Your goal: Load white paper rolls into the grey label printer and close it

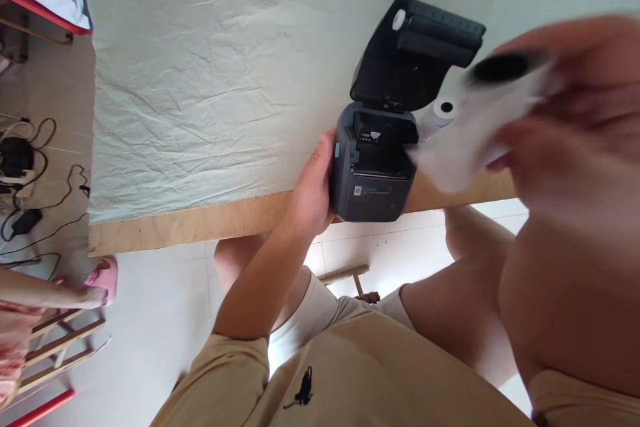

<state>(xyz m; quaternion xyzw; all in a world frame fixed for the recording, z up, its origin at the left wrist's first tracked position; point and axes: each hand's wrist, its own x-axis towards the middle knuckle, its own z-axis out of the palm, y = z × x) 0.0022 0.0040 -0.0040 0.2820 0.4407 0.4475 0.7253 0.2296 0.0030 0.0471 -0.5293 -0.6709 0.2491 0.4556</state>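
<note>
A dark grey label printer [377,200] is held at the table's front edge with its lid [417,53] swung up. Its paper bay is exposed. My left hand [315,183] grips the printer's left side. Blurred by motion, my right hand [565,120] holds a white paper roll [493,103] with a dark core, just right of the printer. A loose end of paper hangs from that roll toward the bay. Behind it, a second white roll [437,113] with a dark core lies on the table beside the printer.
A wrinkled pale green cloth covers the table [200,80], whose bare wooden edge [190,223] runs along the front. Cables and a black adapter [27,221] lie on the floor at left. Another person's foot in a pink slipper [106,280] is near a wooden chair [65,347].
</note>
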